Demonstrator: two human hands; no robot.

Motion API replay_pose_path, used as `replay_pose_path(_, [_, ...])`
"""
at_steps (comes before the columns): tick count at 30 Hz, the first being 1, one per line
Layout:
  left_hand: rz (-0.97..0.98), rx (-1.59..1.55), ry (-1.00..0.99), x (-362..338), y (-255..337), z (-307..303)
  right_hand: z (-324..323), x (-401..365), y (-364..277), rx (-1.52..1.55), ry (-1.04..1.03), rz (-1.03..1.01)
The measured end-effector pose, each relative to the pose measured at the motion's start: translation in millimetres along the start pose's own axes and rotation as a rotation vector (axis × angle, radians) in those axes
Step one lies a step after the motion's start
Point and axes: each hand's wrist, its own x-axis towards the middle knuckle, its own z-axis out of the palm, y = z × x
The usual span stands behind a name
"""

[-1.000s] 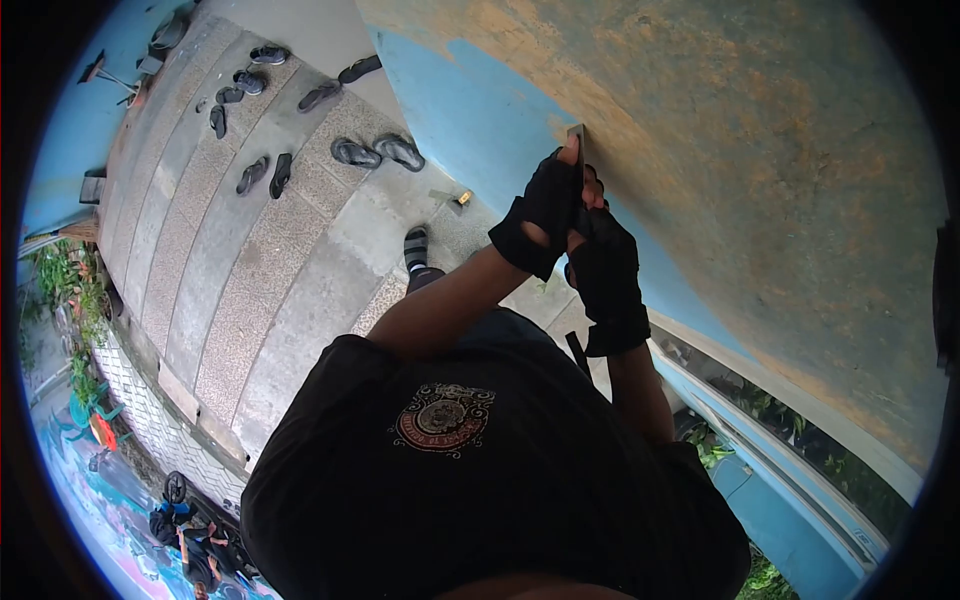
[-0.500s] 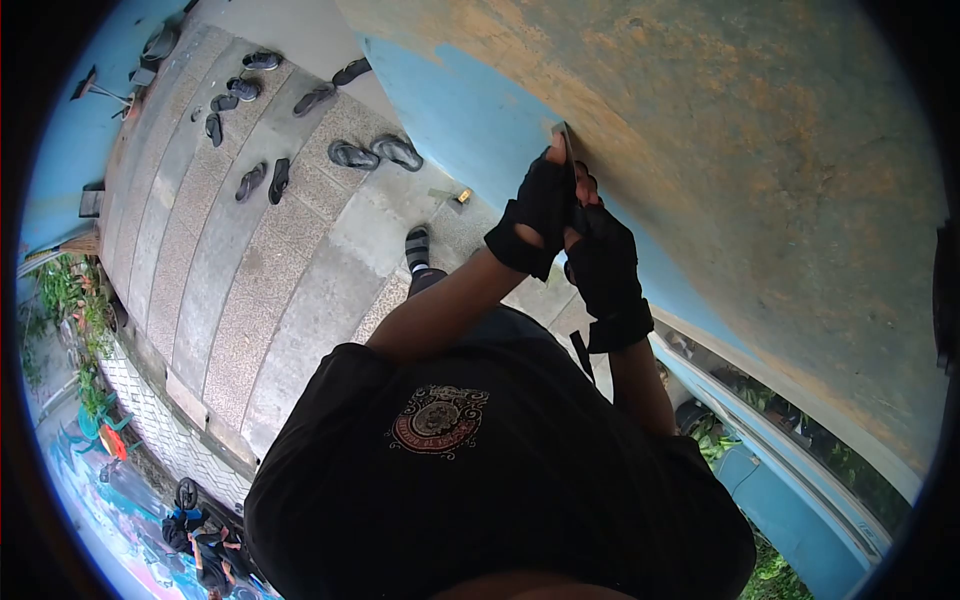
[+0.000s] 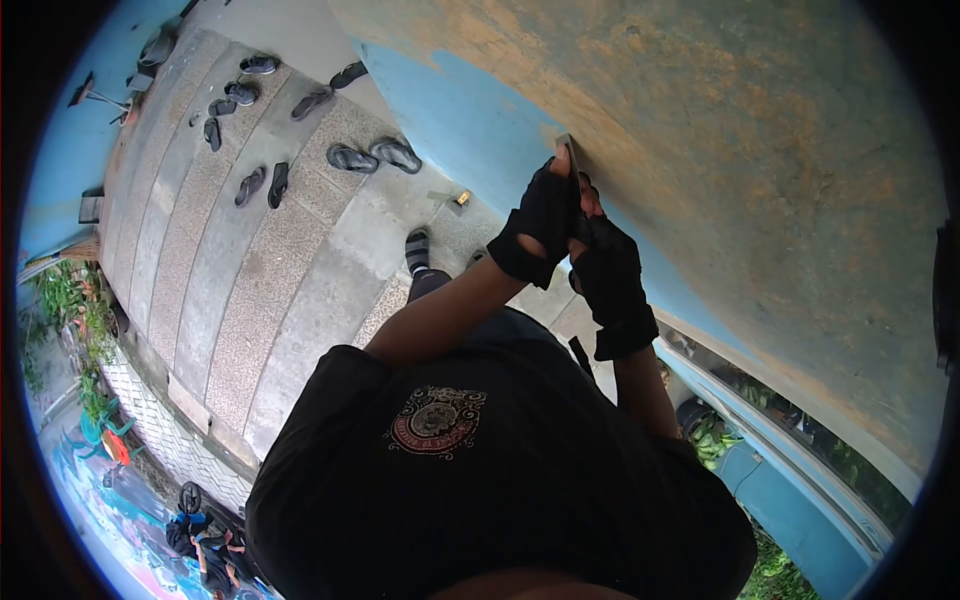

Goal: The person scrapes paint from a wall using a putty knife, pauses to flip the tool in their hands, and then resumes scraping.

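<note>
Both my hands wear black fingerless gloves and are close together against the wall (image 3: 720, 150). A thin, flat, grey scraper (image 3: 567, 143) rests with its edge on the wall, where blue paint meets a bare brownish patch. My left hand (image 3: 545, 212) is closed along the blade, fingers stretched toward its tip. Just below and to the right, my right hand (image 3: 610, 275) is wrapped around the lower end, its fingertips near the wall. The scraper's handle is hidden by the gloves.
Several sandals (image 3: 375, 157) lie scattered on the tiled floor (image 3: 290, 270). A small yellowish object (image 3: 461, 199) sits by the wall's base. At lower left, people (image 3: 210, 555) are beside a bicycle wheel (image 3: 190, 497). Plants (image 3: 85, 310) grow along the left edge. A ledge (image 3: 770, 440) runs at lower right.
Both hands and the scraper have shifted slightly down and to the right along the wall. The grip looks the same.
</note>
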Motion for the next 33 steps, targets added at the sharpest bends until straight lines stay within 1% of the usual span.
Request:
replay_pose_path(1, [-0.001, 0.0, 0.003, 0, -1, -2, 0, 1, 4, -0.054, -0.011, -0.054])
replay_pose_path(2, [-0.003, -0.002, 0.004, 4, 0, -7, 6, 2, 8, -0.055, -0.011, -0.051])
replay_pose_path(4, [0.011, -0.047, -0.08, 9, 2, -14, 15, 7, 3, -0.038, 0.101, -0.169])
replay_pose_path(5, [0.032, -0.018, -0.099, 7, 0, -11, 3, 3, -11, 0.012, -0.037, 0.161])
replay_pose_path(6, [0.026, -0.014, -0.096, 2, -6, -11, 2, -5, -8, 0.017, -0.034, 0.166])
replay_pose_path(8, [-0.045, -0.094, -0.07, 2, -12, -12, -1, -7, 2, 0.102, -0.06, 0.179])
replay_pose_path(9, [0.002, -0.055, -0.077, 0, -7, -10, 0, -4, -3, 0.011, -0.047, 0.11])
replay_pose_path(10, [0.005, -0.056, -0.075, 0, -2, -12, 7, -3, -2, 0.011, -0.05, 0.109])
replay_pose_path(12, [-0.03, 0.015, -0.063, 1, 3, -16, 18, -2, 2, -0.035, 0.109, -0.158])
replay_pose_path(13, [-0.001, 0.015, -0.066, -1, 1, -9, 14, -4, -4, -0.003, 0.087, -0.035])
replay_pose_path(14, [-0.009, 0.02, -0.064, -4, -4, -8, 9, -8, -6, 0.002, 0.09, -0.029])
replay_pose_path(16, [-0.037, 0.016, 0.037, -1, -11, -4, -5, -10, -6, -0.048, -0.062, 0.184])
replay_pose_path(17, [-0.032, 0.022, 0.028, 5, -9, -8, -6, -5, -7, 0.035, -0.088, 0.152])
replay_pose_path(18, [0.018, -0.017, -0.004, 11, -8, -16, -1, 1, -6, 0.037, -0.085, 0.15])
replay_pose_path(19, [0.06, -0.06, -0.033, 12, -7, -19, 7, 7, -3, 0.014, -0.057, 0.073])
replay_pose_path(20, [0.051, -0.065, -0.032, 13, -7, -21, 11, 8, 0, -0.014, -0.031, 0.0])
replay_pose_path(21, [0.032, -0.05, -0.012, 10, -4, -17, 9, 3, -1, -0.016, -0.032, 0.011])
replay_pose_path(22, [0.02, -0.027, 0.004, 10, 1, -16, 9, 1, -4, -0.071, 0.015, -0.034])
replay_pose_path(23, [0.004, -0.027, 0.007, 8, -6, -16, 9, 0, -7, -0.127, 0.062, -0.08])
replay_pose_path(24, [0.008, -0.022, 0.003, 7, -8, -13, 8, -1, -5, -0.124, 0.065, -0.085])
replay_pose_path(26, [0.008, 0.027, 0.019, 6, -9, -11, 5, -2, 4, -0.052, 0.009, -0.022])
replay_pose_path(27, [0.018, -0.023, 0.035, 6, -3, -9, 9, 3, 4, -0.052, 0.007, -0.022])
replay_pose_path(29, [-0.004, -0.06, 0.047, 7, 5, -8, 15, 8, 3, 0.103, -0.07, 0.133])
replay_pose_path(30, [-0.016, -0.086, 0.053, 6, 9, -7, 13, 4, 1, 0.102, -0.074, 0.135])
replay_pose_path(31, [0.039, -0.021, 0.021, 7, 3, -10, 13, 1, -4, 0.023, -0.018, 0.072])
replay_pose_path(32, [0.04, -0.019, 0.022, 4, -2, -9, 12, -4, -8, -0.058, 0.038, 0.014])
replay_pose_path(33, [0.019, 0.0, -0.046, 0, -5, -5, 9, -7, -8, -0.056, 0.039, 0.007])
